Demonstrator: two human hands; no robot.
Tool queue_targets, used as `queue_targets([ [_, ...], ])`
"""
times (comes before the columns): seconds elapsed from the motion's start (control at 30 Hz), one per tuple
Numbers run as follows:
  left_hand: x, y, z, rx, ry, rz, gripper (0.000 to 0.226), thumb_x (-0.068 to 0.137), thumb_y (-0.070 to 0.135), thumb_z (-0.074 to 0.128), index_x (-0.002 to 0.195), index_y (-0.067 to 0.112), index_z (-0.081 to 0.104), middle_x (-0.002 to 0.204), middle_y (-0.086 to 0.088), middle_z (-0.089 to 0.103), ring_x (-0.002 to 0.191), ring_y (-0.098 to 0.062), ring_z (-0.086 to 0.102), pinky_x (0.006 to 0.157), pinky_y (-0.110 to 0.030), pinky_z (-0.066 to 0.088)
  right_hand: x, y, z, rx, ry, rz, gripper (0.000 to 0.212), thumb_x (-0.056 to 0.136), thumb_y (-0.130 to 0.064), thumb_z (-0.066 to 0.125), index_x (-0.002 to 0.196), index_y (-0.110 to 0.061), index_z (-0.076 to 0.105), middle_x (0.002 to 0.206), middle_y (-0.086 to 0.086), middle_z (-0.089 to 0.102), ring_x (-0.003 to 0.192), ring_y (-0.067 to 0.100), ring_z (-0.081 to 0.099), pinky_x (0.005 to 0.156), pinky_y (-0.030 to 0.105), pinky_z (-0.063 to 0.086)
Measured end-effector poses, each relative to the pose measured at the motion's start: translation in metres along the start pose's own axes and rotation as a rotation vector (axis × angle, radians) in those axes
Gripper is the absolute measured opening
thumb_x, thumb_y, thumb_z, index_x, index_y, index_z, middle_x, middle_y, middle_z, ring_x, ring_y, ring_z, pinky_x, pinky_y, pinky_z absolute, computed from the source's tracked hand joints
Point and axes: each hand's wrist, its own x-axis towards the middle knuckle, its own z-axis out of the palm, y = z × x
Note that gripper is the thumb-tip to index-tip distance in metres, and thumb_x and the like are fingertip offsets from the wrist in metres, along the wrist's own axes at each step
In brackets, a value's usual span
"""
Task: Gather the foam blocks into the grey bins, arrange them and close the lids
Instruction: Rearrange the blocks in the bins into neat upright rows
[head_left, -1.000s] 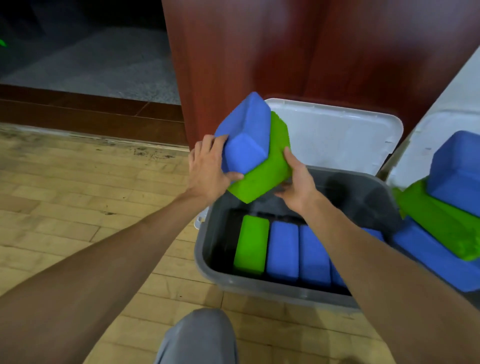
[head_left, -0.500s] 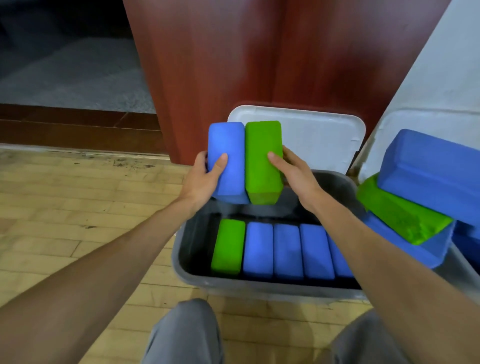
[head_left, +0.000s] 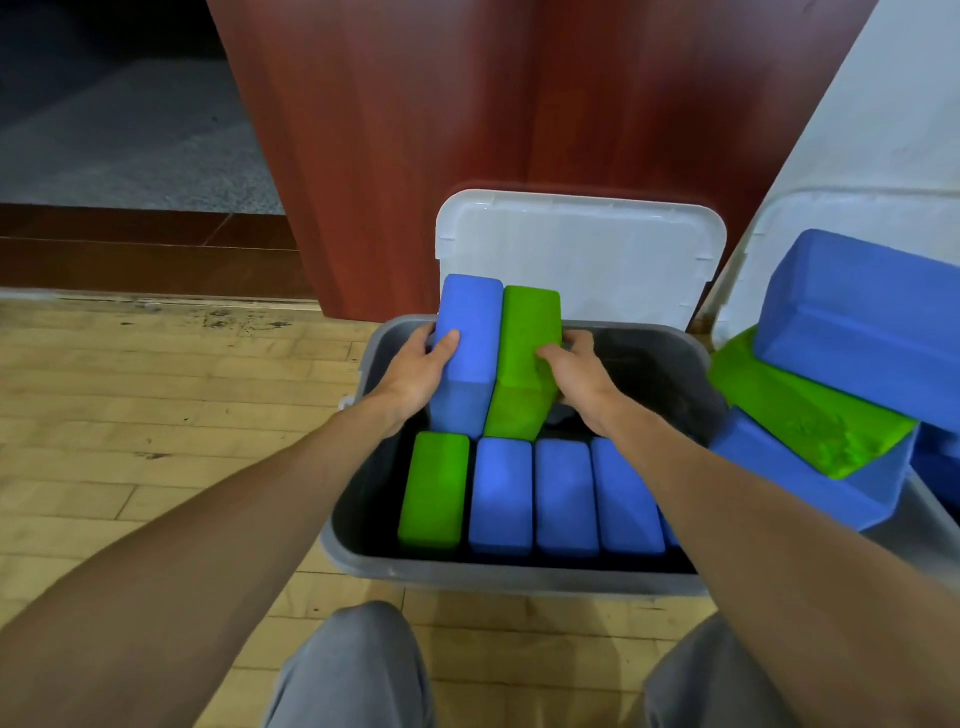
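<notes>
In the head view, a blue block (head_left: 465, 353) and a green block (head_left: 524, 364) were held touching side by side, the blue one on the left. Both were smooth foam bricks with rounded edges, stood on end and tilted a little. The left hand (head_left: 415, 369) was clasped on the blue block, with the thumb laid on its near face and the fingers curled round its left side. The right hand (head_left: 576, 371) was clasped likewise on the green block's right side, so the pair was squeezed between the two hands. The pair was placed in the far left part of the grey bin (head_left: 519, 578), its lower ends just behind a row (head_left: 519, 493) of one green and several blue blocks laid along the near wall. The white lid (head_left: 582, 254) was stood open behind the bin. A pile (head_left: 831, 364) of blue and green blocks was heaped to the right.

Half a second before, the pair had been held upright above the far rim, in front of the lid; it had since been lowered into the bin. A second before, the blue block had been skewed over the green one. The row was left unchanged.
</notes>
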Motion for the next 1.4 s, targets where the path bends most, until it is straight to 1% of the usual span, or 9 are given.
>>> queue_targets([
  [0.17,0.015,-0.023,-0.013,0.034,0.055,-0.08,0.046,0.094,0.049,0.05,0.128,0.017,0.053,0.123,0.0,0.063,0.107,-0.018,0.061,0.095,-0.044,0.05,0.007,0.002,0.017,-0.115,-0.018,-0.089,0.047,0.091,-0.042,0.059,0.133,-0.022,0.053,0.121,-0.002,0.062,0.111,0.02,0.06,0.1,0.039,0.047],
  [0.33,0.021,-0.04,-0.002,0.034,-0.079,-0.199,0.04,0.098,0.035,0.051,0.137,0.029,0.045,0.125,0.009,0.057,0.103,-0.012,0.054,0.082,-0.03,0.04,0.025,0.027,0.023,-0.203,-0.044,0.038,0.048,0.093,-0.046,0.055,0.132,-0.019,0.051,0.127,0.005,0.061,0.112,0.026,0.06,0.098,0.047,0.048],
  [0.53,0.035,-0.075,0.012,0.05,-0.08,-0.271,0.044,0.098,0.025,0.053,0.139,0.017,0.041,0.129,-0.001,0.056,0.1,-0.014,0.053,0.072,-0.028,0.041,0.043,0.069,0.032,-0.416,-0.033,0.09,0.056,0.086,-0.041,0.067,0.127,-0.005,0.052,0.125,0.015,0.061,0.116,0.032,0.057,0.097,0.04,0.046],
  [0.67,0.044,-0.096,0.01,0.1,-0.058,-0.265,0.045,0.097,0.021,0.054,0.139,0.009,0.041,0.132,-0.011,0.057,0.108,-0.021,0.058,0.091,-0.033,0.047,0.055,0.085,0.038,-0.553,-0.021,0.062,0.054,0.082,-0.046,0.07,0.117,-0.006,0.06,0.121,0.015,0.064,0.115,0.033,0.057,0.093,0.037,0.046],
  [0.8,0.046,-0.103,0.015,0.24,-0.072,-0.237,0.046,0.099,0.019,0.049,0.141,0.004,0.037,0.135,-0.014,0.053,0.115,-0.022,0.054,0.082,-0.016,0.036,0.063,0.087,0.035,-0.541,-0.002,0.08,0.054,0.076,-0.044,0.077,0.112,-0.007,0.06,0.115,0.012,0.066,0.11,0.029,0.059,0.089,0.034,0.045],
  [0.97,0.045,-0.114,0.028,0.391,-0.079,-0.222,0.058,0.099,0.033,0.048,0.146,0.008,0.026,0.143,-0.02,0.042,0.126,-0.034,0.047,0.105,-0.038,0.036,0.059,0.091,0.028,-0.579,0.015,0.068,0.054,0.078,-0.047,0.074,0.111,-0.007,0.061,0.114,0.013,0.066,0.11,0.03,0.059,0.085,0.033,0.045],
  [1.13,0.039,-0.105,0.03,0.536,-0.044,-0.225,0.066,0.1,0.036,0.044,0.153,0.022,0.007,0.153,-0.017,0.017,0.131,-0.038,0.039,0.108,-0.045,0.033,0.053,0.079,0.031,-0.773,0.008,0.071,0.052,0.081,-0.053,0.068,0.105,-0.008,0.059,0.119,0.016,0.062,0.112,0.035,0.057,0.087,0.038,0.047],
  [1.3,0.023,-0.081,0.032,0.697,0.031,-0.031,0.047,0.095,0.027,0.054,0.141,0.021,0.043,0.143,-0.011,0.03,0.127,-0.034,0.038,0.109,-0.042,0.032,0.028,0.054,0.021,-0.938,0.057,-0.089,0.029,0.086,-0.019,0.058,0.113,-0.009,0.058,0.12,0.013,0.06,0.111,0.033,0.057,0.086,0.037,0.048],
  [1.4,0.012,-0.051,0.04,0.652,-0.019,0.057,0.046,0.093,0.021,0.057,0.137,0.013,0.048,0.141,-0.014,0.04,0.13,-0.033,0.038,0.11,-0.036,0.03,0.009,0.027,0.004,-0.916,0.026,-0.163,0.027,0.085,-0.014,0.054,0.11,-0.012,0.064,0.117,0.011,0.064,0.111,0.031,0.059,0.092,0.037,0.051],
])
